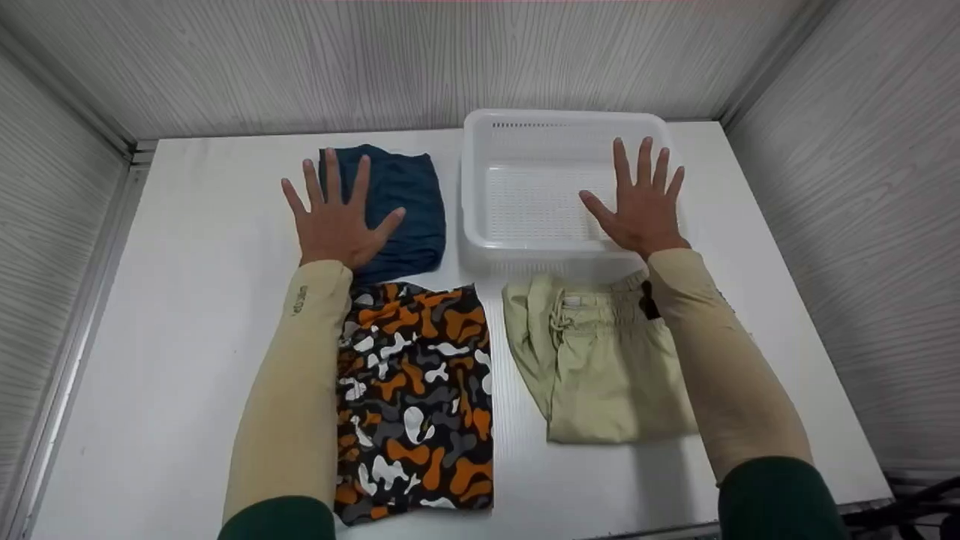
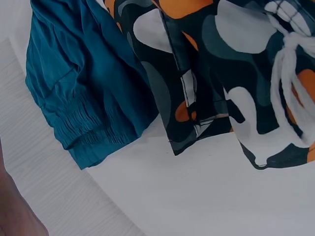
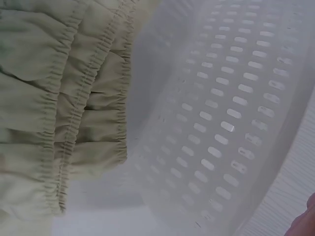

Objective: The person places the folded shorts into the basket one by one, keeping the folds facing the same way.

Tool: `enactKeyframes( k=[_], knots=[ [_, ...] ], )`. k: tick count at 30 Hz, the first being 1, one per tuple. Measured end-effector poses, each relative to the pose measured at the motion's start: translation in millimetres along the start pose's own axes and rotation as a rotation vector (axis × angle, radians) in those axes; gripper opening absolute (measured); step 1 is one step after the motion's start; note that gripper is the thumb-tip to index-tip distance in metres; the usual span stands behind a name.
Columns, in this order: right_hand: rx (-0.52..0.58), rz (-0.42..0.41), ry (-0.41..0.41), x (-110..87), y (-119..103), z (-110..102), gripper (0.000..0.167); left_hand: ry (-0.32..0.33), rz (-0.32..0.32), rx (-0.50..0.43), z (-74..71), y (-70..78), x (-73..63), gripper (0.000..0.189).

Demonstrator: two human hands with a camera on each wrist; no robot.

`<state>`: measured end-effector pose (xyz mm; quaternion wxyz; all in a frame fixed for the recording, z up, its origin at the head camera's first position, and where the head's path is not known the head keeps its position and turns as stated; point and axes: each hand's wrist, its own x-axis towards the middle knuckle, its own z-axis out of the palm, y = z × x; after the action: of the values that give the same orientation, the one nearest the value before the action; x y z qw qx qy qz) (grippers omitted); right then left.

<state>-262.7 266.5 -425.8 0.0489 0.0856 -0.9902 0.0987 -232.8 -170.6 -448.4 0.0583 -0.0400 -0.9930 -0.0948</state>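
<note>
My left hand is spread wide with straight fingers, overlapping a folded dark blue garment in the head view. Straight fingers fan out on my right hand too, over the right side of a white plastic basket. Neither hand holds anything. Below the left hand lies a folded pair of shorts in orange, black, grey and white camouflage; its white drawstring shows in the left wrist view. Folded khaki drawstring pants lie in front of the basket, partly hidden by the right forearm.
Everything rests on a white table. Grey wood-grain panels enclose it at the back, left and right. The basket has slotted sides and stands at the back edge. Dark cables show at the lower right corner.
</note>
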Motion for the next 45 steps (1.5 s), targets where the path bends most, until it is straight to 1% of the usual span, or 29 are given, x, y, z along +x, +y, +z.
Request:
enactKeyframes(
  k=[4,7,9,12,14,16,19,21,23,24,26,28,30,32,35,37,39,41,43,45],
  knots=[
    [0.007,-0.001,0.001,-3.3,1,1,0.089,-0.005,0.017,-0.008,-0.2,2.1,0.0,0.092],
    [0.045,-0.003,-0.002,-9.1,1,2,0.089,-0.011,0.058,-0.02,-2.5,8.4,-1.1,0.085],
    [0.1,-0.002,-0.006,-15.3,1,2,0.089,-0.009,0.099,-0.066,-4.7,16.8,-4.7,0.075],
    [0.168,-0.001,-0.006,-27.6,2,6,0.089,0.018,0.153,-0.195,-5.8,34.1,-15.8,0.056],
    [0.208,-0.001,0.001,-37.7,2,10,0.089,0.029,0.167,-0.304,-4.2,47.9,-27.2,0.045],
    [0.228,-0.006,0.022,-49.3,3,14,0.087,0.024,0.161,-0.4,-0.1,63.0,-40.4,0.041],
    [0.24,-0.023,0.072,-68.5,5,21,0.082,-0.039,0.13,-0.54,8.3,87.8,-63.6,0.04],
    [0.225,-0.034,0.114,-80.8,5,26,0.079,-0.096,0.103,-0.651,14.4,104.1,-80.1,0.041],
    [0.208,-0.043,0.148,-91.7,5,31,0.078,-0.137,0.091,-0.752,20.3,119.7,-96.1,0.042],
    [0.199,-0.047,0.166,-96.6,6,34,0.077,-0.158,0.088,-0.782,22.4,127.1,-103.9,0.043],
    [0.187,-0.055,0.191,-106.3,6,40,0.077,-0.189,0.095,-0.806,26.5,140.9,-118.4,0.047],
    [0.185,-0.062,0.216,-115.6,8,46,0.076,-0.219,0.121,-0.787,29.9,153.5,-131.4,0.051],
    [0.193,-0.067,0.24,-124.6,10,50,0.075,-0.262,0.132,-0.775,32.9,165.2,-142.9,0.056],
    [0.201,-0.057,0.25,-133.0,12,52,0.075,-0.311,0.131,-0.81,36.9,175.3,-151.7,0.06],
    [0.226,-0.002,0.233,-145.4,18,52,0.077,-0.391,0.074,-0.889,42.6,188.2,-161.0,0.069],
    [0.225,0.071,0.192,-154.6,24,51,0.081,-0.422,0.027,-0.93,45.8,195.2,-164.9,0.074],
    [0.2,0.177,0.137,-164.1,32,48,0.089,-0.443,-0.027,-0.961,48.1,200.8,-167.4,0.081],
    [0.173,0.301,0.063,-174.0,41,46,0.1,-0.452,-0.087,-1.013,50.5,204.7,-169.4,0.088],
    [0.16,0.411,-0.015,-183.0,50,44,0.109,-0.455,-0.164,-1.095,52.5,207.6,-170.4,0.094],
    [0.194,0.48,-0.086,-190.5,57,44,0.113,-0.462,-0.249,-1.206,54.7,209.6,-171.0,0.098]
  ],
)
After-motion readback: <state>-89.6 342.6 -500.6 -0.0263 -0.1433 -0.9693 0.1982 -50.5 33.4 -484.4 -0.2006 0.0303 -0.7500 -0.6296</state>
